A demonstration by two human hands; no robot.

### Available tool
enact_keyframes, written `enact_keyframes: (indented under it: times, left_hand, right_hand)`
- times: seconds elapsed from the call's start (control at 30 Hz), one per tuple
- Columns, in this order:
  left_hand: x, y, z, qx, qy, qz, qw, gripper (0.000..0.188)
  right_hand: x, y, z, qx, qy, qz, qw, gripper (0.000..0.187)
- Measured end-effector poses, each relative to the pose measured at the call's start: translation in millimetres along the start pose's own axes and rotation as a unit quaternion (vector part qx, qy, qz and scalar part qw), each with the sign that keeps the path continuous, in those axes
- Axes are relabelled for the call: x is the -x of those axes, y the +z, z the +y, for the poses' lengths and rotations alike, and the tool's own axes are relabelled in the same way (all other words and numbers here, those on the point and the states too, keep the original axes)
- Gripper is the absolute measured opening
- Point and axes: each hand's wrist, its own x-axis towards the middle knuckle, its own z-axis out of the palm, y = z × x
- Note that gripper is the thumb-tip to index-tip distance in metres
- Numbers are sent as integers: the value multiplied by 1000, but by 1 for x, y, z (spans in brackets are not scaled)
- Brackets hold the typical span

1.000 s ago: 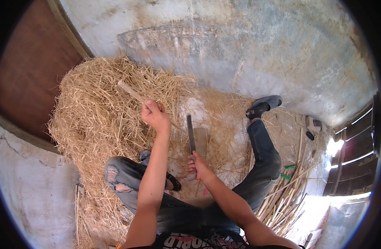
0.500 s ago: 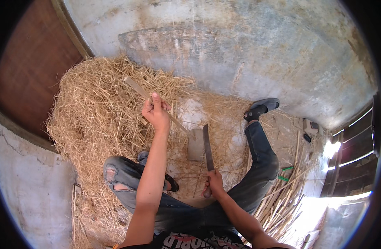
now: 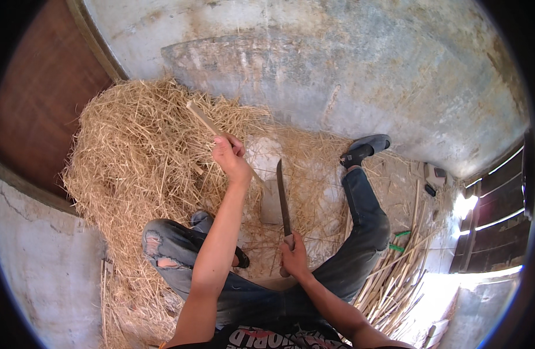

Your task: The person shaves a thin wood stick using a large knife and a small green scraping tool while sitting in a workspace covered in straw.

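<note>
My left hand (image 3: 231,157) is closed round a pale split wooden stick (image 3: 202,118). One end slants up and left over the straw; the thinner end reaches down and right past my fist toward a grey block (image 3: 271,203) on the ground. In my right hand (image 3: 293,257) is the handle of a machete (image 3: 283,195), its long dark blade pointing away from me, just right of the block. Blade and stick are apart. My fingers hide part of both the handle and the stick.
A big heap of straw (image 3: 128,145) fills the left side, against a brown door (image 3: 37,87). Thin sticks (image 3: 390,285) lie in a pile by my right leg, near green strips (image 3: 397,248). Dark small objects (image 3: 430,190) sit at the right. A stained wall (image 3: 337,70) stands ahead.
My left hand has moved slightly right and toward me, turning the stick so its narrower side shows. My right hand has shifted a little left and away with the machete, bringing the blade nearer the block.
</note>
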Motion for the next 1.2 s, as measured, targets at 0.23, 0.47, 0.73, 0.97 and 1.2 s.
enact_keyframes:
  times: [0.23,0.47,0.73,0.97,1.2]
  left_hand:
    - [6,19,-13,-83,35,55,994,58]
    - [8,28,-18,-119,58,63,989,56]
    - [-7,19,-16,-118,64,105,985,59]
    - [-3,22,-17,-110,53,107,987,63]
    - [-1,16,-26,-120,97,99,983,61]
  right_hand:
    - [-51,17,9,76,-120,-3,990,49]
    - [-33,36,-102,9,-259,89,962,45]
    - [-35,5,-9,12,44,68,997,47]
    - [-29,19,-92,-49,-187,114,975,44]
    - [-57,1,27,120,-117,59,984,43]
